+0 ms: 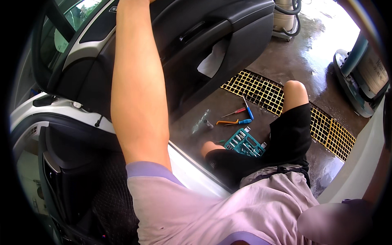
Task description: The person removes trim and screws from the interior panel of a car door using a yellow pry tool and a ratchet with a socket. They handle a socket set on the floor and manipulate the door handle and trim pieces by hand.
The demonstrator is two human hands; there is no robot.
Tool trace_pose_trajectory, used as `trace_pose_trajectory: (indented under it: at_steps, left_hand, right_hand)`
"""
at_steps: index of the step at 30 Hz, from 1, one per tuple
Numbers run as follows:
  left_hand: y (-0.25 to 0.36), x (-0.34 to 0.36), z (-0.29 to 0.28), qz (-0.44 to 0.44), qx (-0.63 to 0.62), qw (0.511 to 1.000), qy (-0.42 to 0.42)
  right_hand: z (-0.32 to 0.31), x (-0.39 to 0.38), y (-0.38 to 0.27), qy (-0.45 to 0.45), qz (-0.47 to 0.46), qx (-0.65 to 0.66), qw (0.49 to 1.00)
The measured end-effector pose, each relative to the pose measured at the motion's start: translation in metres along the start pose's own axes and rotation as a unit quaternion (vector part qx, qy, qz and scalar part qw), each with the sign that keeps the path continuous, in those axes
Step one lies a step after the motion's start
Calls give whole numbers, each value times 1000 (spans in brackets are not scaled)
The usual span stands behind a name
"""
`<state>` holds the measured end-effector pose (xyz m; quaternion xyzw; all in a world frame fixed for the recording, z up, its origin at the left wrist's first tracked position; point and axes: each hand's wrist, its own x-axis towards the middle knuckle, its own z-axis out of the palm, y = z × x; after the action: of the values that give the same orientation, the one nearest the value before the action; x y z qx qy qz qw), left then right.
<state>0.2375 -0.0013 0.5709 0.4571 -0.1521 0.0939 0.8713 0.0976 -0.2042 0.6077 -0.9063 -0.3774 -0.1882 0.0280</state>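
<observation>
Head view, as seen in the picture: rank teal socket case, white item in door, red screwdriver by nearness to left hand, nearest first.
Left hand mostly cut off at top edge.
1. White item: in the black door.
2. Red screwdriver: on the floor, beyond the door.
3. Teal socket case: on the floor, lowest in view.

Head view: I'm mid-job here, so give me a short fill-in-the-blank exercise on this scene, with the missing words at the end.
1. The forearm stretched up across the dark door panel is the person's ____ one.
2. The bars of the floor grating are ____ in colour.
3. The handle of the screwdriver is ____.
4. The tool case lies ____, so its contents show.

Missing words: left; yellow; red; open.
</observation>
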Motion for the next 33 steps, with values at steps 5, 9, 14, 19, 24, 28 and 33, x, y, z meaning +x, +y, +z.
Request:
trace_pose_trajectory:
  at_steps: [5,9,14,19,24,28,33]
  left_hand:
    - [1,13,-4,-18,-15,998,50]
    - [4,-2,-4,-37,12,999,14]
    - [5,6,-4,-23,-6,997,67]
    - [28,36,-39,-94,-36,994,41]
    - [-9,-11,6,-31,2,998,62]
    - [13,9,-7,-55,-40,997,30]
    - [12,23,-19,-70,-71,995,-1]
  right_hand:
    - [-5,-1,-2,4,-11,-13,1000]
    - [-5,-1,-2,4,-13,-13,1000]
    - [-3,3,-8,4,-25,-23,999]
    - [-7,3,-18,13,-47,-27,998]
    - [-5,2,-11,5,-34,-55,998]
    - [-6,4,-16,7,-47,-59,997]
    - [-10,5,-21,9,-68,-84,994]
